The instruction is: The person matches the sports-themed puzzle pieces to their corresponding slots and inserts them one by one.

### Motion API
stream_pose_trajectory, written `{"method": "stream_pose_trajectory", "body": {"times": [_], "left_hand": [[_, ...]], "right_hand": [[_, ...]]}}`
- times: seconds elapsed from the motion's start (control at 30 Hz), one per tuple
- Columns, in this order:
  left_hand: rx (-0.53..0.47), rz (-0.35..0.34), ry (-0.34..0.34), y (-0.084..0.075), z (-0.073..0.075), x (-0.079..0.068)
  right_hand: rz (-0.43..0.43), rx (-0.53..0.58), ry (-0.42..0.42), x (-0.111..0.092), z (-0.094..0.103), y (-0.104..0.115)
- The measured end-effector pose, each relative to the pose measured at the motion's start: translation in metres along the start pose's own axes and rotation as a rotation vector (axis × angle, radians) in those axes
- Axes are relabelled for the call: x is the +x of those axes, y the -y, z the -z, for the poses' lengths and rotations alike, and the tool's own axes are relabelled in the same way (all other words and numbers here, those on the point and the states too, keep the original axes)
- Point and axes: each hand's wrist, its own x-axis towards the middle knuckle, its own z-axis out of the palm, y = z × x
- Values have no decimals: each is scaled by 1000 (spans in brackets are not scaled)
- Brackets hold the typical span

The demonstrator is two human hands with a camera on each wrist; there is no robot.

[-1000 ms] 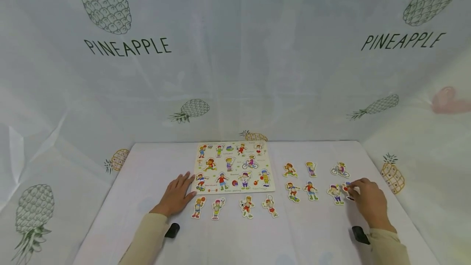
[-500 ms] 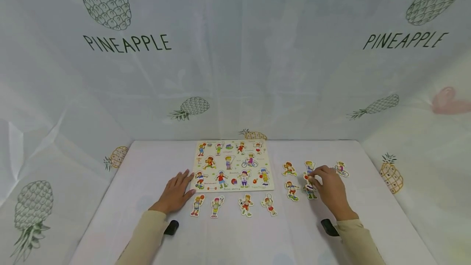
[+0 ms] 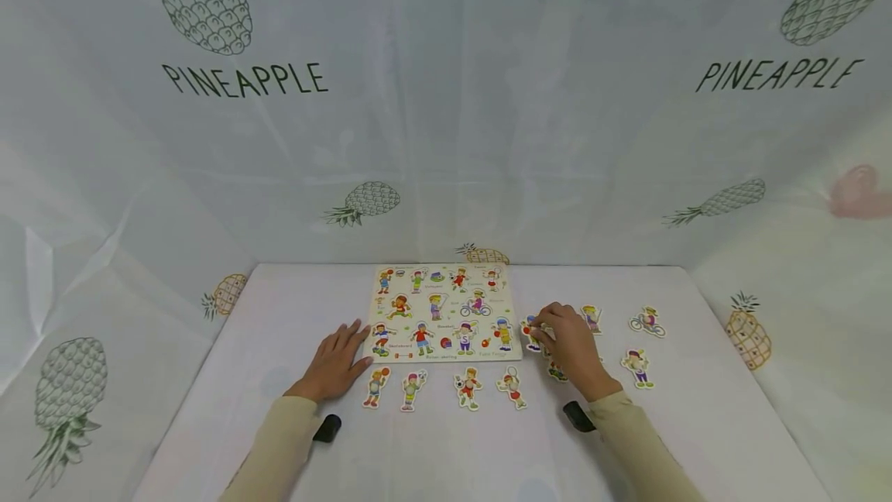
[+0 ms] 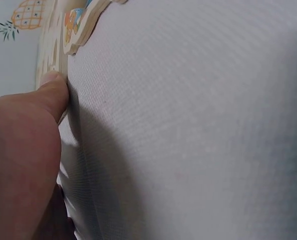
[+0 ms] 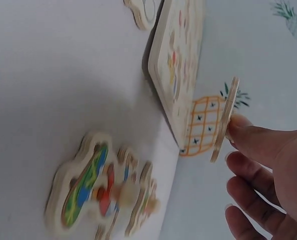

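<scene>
My left hand (image 3: 331, 366) rests at the left edge of the wooden puzzle board (image 3: 411, 319), its fingers extended. In the left wrist view, the thumb (image 4: 52, 95) touches the board's edge. My right hand (image 3: 573, 347) pinches a wooden puzzle piece (image 3: 531, 333), a figure with a red bat, just right of the board. The right wrist view shows this piece (image 5: 225, 120) edge-on, raised off the table, between thumb and fingers. Below that hand lies a skateboarder piece (image 5: 88, 192) with a knob, partly hidden in the head view.
In front of the board lie basketball (image 3: 375, 389), volleyball (image 3: 411, 392), football (image 3: 468, 389) and tennis (image 3: 512, 389) pieces. To the right are golf (image 3: 591, 318), bicycle (image 3: 647, 322) and baseball (image 3: 637, 369) pieces. A pineapple-print cloth wall (image 3: 488, 138) stands behind the table.
My right hand has lifted the piece with the red bat from the far right and carried it left, over other pieces, to beside the board. My left hand stays in place.
</scene>
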Motion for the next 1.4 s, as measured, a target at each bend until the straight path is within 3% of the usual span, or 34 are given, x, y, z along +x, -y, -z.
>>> {"method": "stream_pose_trajectory", "body": {"times": [0.17,0.63,0.93,1.17,1.4], "left_hand": [[19,7,1,-1,1,-1],[-1,89,100,-21,19,-2],[-7,78,96,-19,17,-1],[-7,75,93,-16,14,-2],[-25,46,45,-14,11,-1]], "right_hand": [[16,26,37,10,-11,10],[46,26,119,25,-34,21],[11,-23,181,28,-42,23],[-5,-29,185,29,-47,24],[4,-82,177,30,-48,25]]}}
